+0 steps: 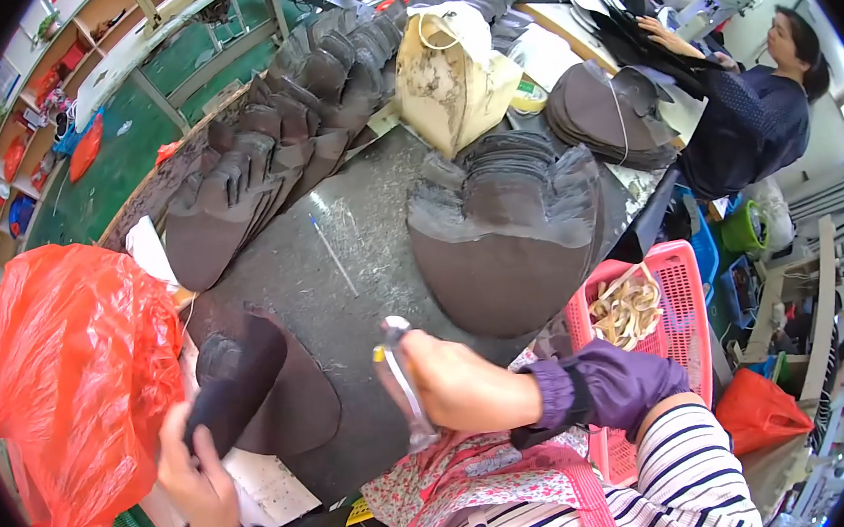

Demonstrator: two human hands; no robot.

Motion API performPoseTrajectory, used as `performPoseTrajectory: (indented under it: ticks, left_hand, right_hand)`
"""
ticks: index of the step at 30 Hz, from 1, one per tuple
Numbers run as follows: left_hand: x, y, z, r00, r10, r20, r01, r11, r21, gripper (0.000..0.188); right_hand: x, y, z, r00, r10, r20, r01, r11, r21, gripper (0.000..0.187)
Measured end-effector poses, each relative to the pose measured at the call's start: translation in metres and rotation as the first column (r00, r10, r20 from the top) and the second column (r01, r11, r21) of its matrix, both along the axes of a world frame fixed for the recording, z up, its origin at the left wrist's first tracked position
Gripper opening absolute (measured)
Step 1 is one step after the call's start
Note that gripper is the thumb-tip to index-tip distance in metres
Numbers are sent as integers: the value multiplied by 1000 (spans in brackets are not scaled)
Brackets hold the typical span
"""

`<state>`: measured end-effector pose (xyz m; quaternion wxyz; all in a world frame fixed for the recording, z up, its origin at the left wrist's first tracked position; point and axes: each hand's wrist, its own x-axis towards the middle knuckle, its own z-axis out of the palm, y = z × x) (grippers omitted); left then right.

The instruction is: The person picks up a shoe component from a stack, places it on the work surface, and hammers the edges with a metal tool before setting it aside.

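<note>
My left hand (200, 474) is closed on a dark brown, shoe-upper-like piece (247, 384), which curls upward. Below it, another brown piece (303, 399) lies on the dark work table (358, 219). My right hand (462, 380), over the near edge of the table, grips a slim tool (404, 375) with a shiny rounded end and a yellow spot. Motion blur hides the tool's exact kind. In front of the right hand sits a thick stack of brown pieces (507, 256) with roughened greyish edges. A thin pen-like stick (334, 256) lies between the stacks.
Fanned brown pieces (235, 194) line the far left edge. A stained cream container (446, 81) stands at the back. On the left bulges a red plastic bag (90, 373); on the right, a pink basket (680, 291) holds pale strips (627, 306). Another person (751, 124) handles black pieces (623, 35).
</note>
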<state>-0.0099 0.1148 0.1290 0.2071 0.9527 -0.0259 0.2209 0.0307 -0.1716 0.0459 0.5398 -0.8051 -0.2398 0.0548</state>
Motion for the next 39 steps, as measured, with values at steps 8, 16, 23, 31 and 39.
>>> performPoseTrajectory:
  ticks: [8, 16, 23, 31, 39]
  left_hand:
    - [-18, -101, -78, 669, -632, -392, -381, 161, -910, 21]
    - [-20, -123, -66, 482, -846, -226, -670, -190, -718, 20]
    - [-22, -123, -110, 839, -416, -352, 211, 843, -495, 10]
    - [-2, -112, -92, 748, -332, -574, 340, 935, -96, 18]
    - [34, -117, -104, 667, -599, -444, 353, 778, -520, 21]
  right_hand:
    - [-7, -75, 51, 976, -95, -197, 67, 988, -143, 26]
    - [2, -91, 87, 996, 90, -5, -87, 944, -319, 27]
    - [1, -78, 79, 979, 187, -86, -205, 913, -352, 33]
    - [-13, -55, 24, 925, 315, -211, -365, 892, -266, 22]
    - [-15, -49, 15, 914, 317, -254, -386, 871, -303, 27]
